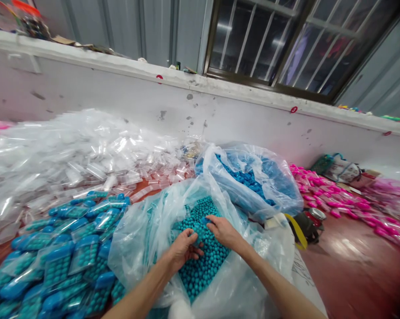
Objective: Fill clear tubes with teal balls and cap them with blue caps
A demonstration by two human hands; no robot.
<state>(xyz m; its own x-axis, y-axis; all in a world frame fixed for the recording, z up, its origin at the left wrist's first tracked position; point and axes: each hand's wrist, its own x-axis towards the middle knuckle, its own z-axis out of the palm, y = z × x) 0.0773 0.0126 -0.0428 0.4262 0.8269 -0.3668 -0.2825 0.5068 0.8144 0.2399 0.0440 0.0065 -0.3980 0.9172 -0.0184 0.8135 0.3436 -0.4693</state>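
Fingers of the right hand (pixel 221 231) are pinched narrowly on a small blue piece (pixel 204 220), apparently a cap, above a translucent plastic sack (pixel 133 239) that gapes open, full of round turquoise beads (pixel 206 261). The left hand (pixel 185 248) is just beside it, lower and palm inward, its fingers curled over the same beads; something see-through seems to be at its thumb, but blur hides whether those fingers grip it, so I cannot tell. Both bare forearms reach in over the near edge of the sack.

Left of the sack, clear bead-filled packs with blue caps (pixel 87 252) lie heaped on their sides and tilted. Behind them, to the sack's far left, spreads a large glossy mound of clear plastic containers (pixel 87 159). Just behind the sack, a second plastic bag (pixel 276 177) holds darker blue pieces (pixel 249 179). To the sack's right are a jar with a metallic lid (pixel 316 215), a yellow strap (pixel 297 232) and, farther off, bright pink packs (pixel 335 195) strewn on a shiny red surface (pixel 352 274). Well beyond the sack, a scuffed white wall (pixel 146 97) runs beneath a barred window (pixel 269 44).
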